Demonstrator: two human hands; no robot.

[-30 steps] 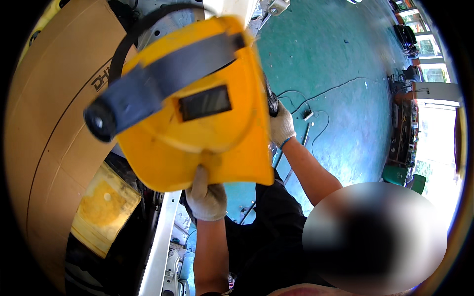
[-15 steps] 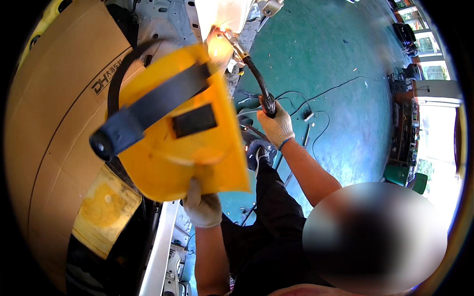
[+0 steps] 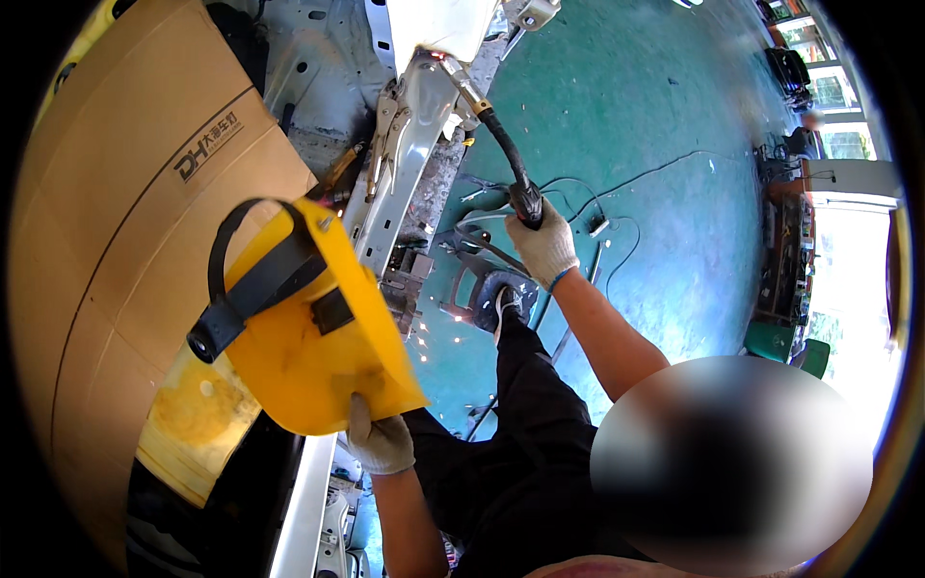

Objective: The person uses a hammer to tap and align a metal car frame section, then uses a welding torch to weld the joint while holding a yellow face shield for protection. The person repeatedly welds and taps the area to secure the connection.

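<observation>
My left hand, in a pale work glove, grips the lower edge of a yellow welding mask with a black headband. In my gloved right hand is the black handle of a welding torch. The torch's metal nozzle points up and left, its tip against a grey metal body panel. A small red-orange glow shows on the scorched metal at that tip. Locking pliers are clamped along the panel's left side.
A large cardboard sheet covers the left side. Below it lies a stained yellowish block. Cables trail over the green floor, where sparks fall near my foot. Shelving lines the right side.
My left hand has drawn the mask down and to the left, uncovering the panel and pliers. The bright welding flare has faded to a small glow. The torch has barely moved.
</observation>
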